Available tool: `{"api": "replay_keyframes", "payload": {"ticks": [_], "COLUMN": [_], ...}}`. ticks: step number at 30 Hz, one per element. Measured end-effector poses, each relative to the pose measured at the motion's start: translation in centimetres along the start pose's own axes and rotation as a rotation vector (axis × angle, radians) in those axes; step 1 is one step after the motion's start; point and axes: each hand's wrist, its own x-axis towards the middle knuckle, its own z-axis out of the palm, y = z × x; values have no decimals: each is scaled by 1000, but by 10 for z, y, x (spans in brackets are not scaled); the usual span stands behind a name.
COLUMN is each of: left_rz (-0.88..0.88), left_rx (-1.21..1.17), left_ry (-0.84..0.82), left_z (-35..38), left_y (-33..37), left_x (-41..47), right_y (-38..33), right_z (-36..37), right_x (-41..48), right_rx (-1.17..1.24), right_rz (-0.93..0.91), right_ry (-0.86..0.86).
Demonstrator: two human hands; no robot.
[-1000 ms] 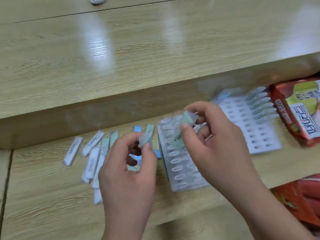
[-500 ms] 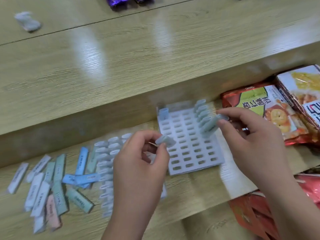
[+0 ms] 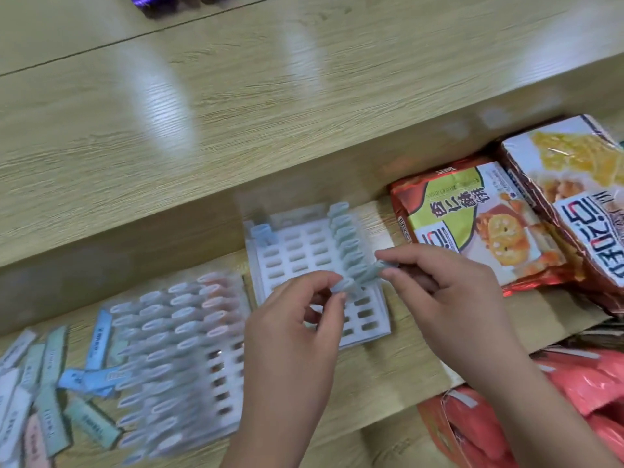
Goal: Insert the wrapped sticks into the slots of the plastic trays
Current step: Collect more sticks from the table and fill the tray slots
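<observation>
Over the half-empty white tray (image 3: pixel 293 251) on the wooden shelf (image 3: pixel 388 376), the left hand (image 3: pixel 290 339) pinched a pale wrapped stick (image 3: pixel 345 287) between thumb and forefinger. The right hand (image 3: pixel 452 298) pinched a second stick (image 3: pixel 371 278) by its end beside the tray's one filled column. Whether either stick touched a slot could not be told. The left wrist hid a corner of the fuller tray (image 3: pixel 229 383), which was blurred, as were the loose sticks (image 3: pixel 50 400), their print unreadable. The snack packets (image 3: pixel 472 224) showed crackers and upside-down characters.
</observation>
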Motion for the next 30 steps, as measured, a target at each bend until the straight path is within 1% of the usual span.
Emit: {"api": "replay_keyframes", "payload": {"ticks": [6, 9, 13, 16, 19, 24, 30], "left_rz": [75, 122, 242, 353, 436, 344, 218], "left_rx": [53, 87, 214, 317, 384, 378, 266], "left_ry": [19, 21, 23, -9, -22, -44, -59], "left_z": [11, 14, 17, 21, 25, 31, 29], "left_y": [-4, -6, -12, -13, -16, -26, -29], "left_x": [-2, -3, -5, -5, -4, -1, -3], "right_y": [8, 11, 13, 12, 11, 9, 9], "right_z": [-2, 0, 5, 5, 4, 8, 7], "right_x": [3, 1, -2, -3, -5, -5, -4], "right_rx": [-25, -94, -148, -140, -93, -101, -103], "right_rz": [-63, -111, -154, -139, -59, -42, -55], "right_ry": [-54, -82, -87, -71, -54, -89, -111]}}
